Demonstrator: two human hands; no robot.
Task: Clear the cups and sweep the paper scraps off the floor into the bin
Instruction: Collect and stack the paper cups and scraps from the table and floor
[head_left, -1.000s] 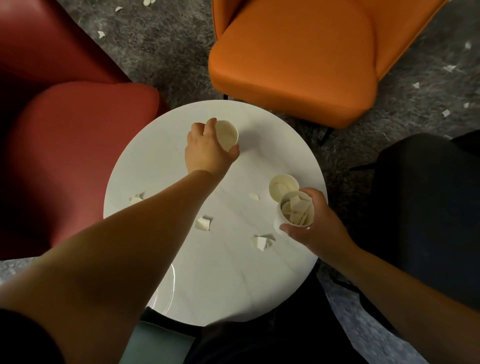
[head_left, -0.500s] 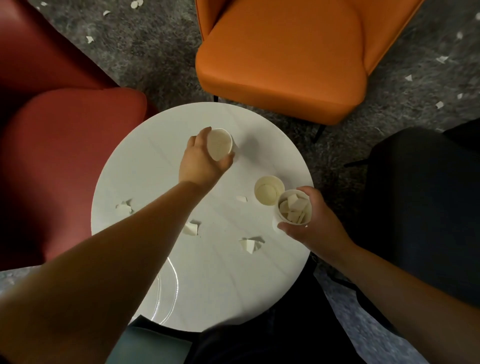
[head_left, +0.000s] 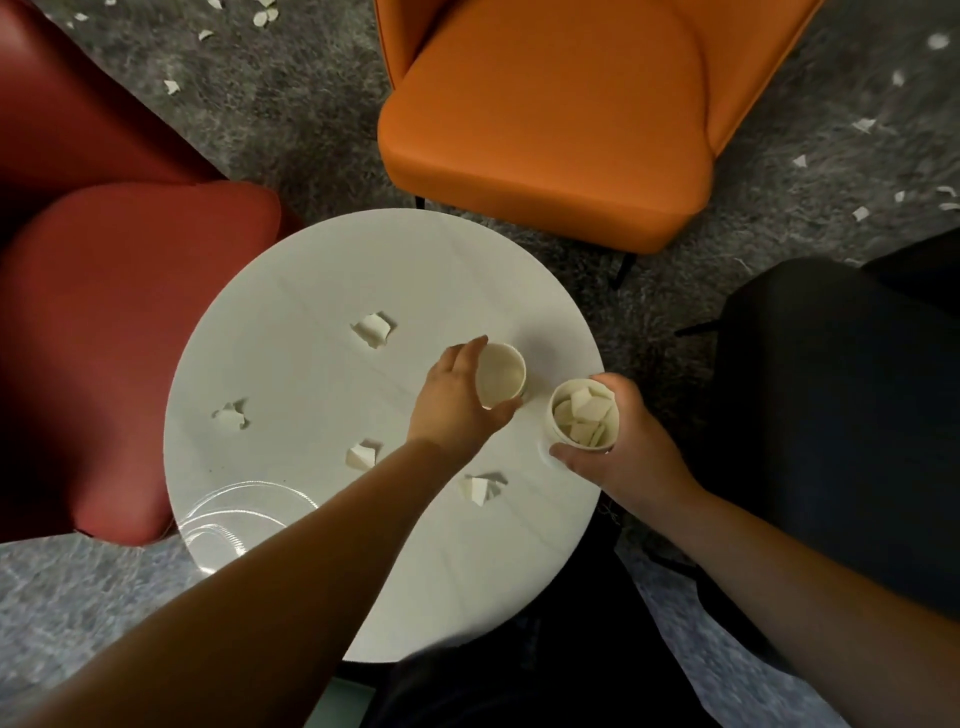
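Left hand (head_left: 457, 400) grips an empty cream paper cup (head_left: 501, 374); at 3 o'clock, right hand (head_left: 631, 441) grips a scrap-filled cream paper cup (head_left: 584, 415) over the round white worktop (head_left: 311, 374).

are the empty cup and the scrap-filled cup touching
Apart. The head view shows a strip of white table between the empty cup and the scrap-filled cup.

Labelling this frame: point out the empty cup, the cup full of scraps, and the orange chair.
empty cup (head_left: 501, 375), head view, inner wall.
cup full of scraps (head_left: 584, 415), head view, scraps inside.
orange chair (head_left: 545, 130), head view, seat cushion.
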